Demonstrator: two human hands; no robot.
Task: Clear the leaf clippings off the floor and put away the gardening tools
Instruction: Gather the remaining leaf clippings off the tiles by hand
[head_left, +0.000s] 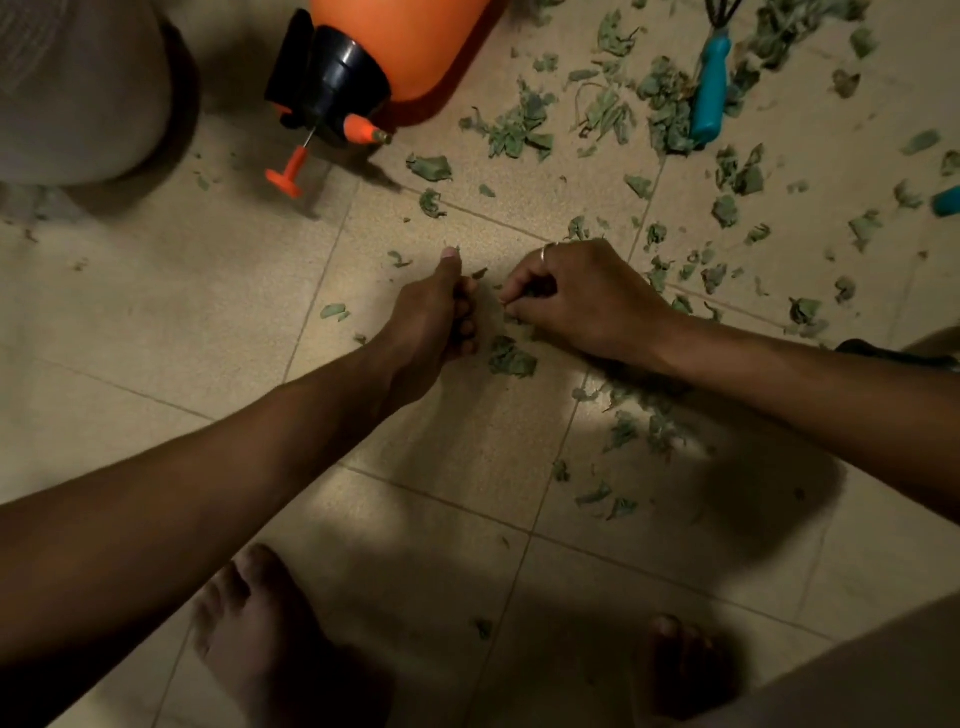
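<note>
Clippings (511, 358) just beside curled fingers (467, 328)

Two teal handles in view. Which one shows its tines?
The teal-handled rake at top right, lying on leaf clippings, dark tines at the frame's top edge. The other teal handle is cut off at the right edge.

We wear a thin metal ring (543, 253) on one right hand (587, 301) finger. Forearms (208, 467) bare, feet (270, 639) bare. Light beige cloth (857, 675) at lower right, garment unclear.
</note>
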